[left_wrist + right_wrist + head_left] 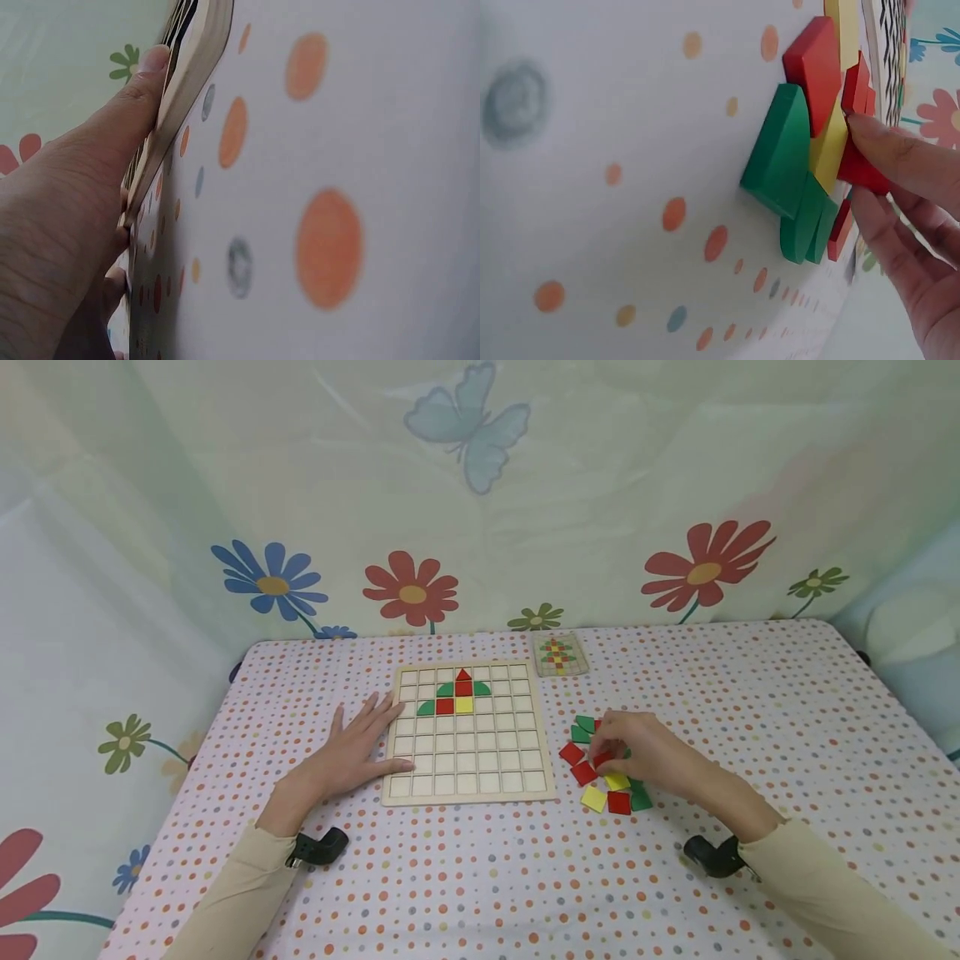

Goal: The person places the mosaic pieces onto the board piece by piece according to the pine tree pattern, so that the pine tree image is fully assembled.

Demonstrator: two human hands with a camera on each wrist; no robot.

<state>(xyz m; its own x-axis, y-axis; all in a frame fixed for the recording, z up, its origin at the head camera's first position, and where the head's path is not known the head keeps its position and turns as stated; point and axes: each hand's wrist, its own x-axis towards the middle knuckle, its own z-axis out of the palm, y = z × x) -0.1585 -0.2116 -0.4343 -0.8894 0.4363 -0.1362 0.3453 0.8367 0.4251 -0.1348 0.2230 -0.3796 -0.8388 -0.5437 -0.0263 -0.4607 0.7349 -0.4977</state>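
A wooden grid board lies on the table. In its upper part sit a red triangle, red squares, a yellow square and green curved tiles. My left hand rests at the board's left edge, fingers spread, with the thumb on the rim. Over the loose tiles right of the board, my right hand pinches a red tile between thumb and fingers. Around it lie green tiles, a yellow tile and more red tiles, some partly hidden by the hand.
A small card with a tree pattern of coloured tiles lies beyond the board's upper right corner. The table has a dotted cloth. Behind it hangs a flowered curtain.
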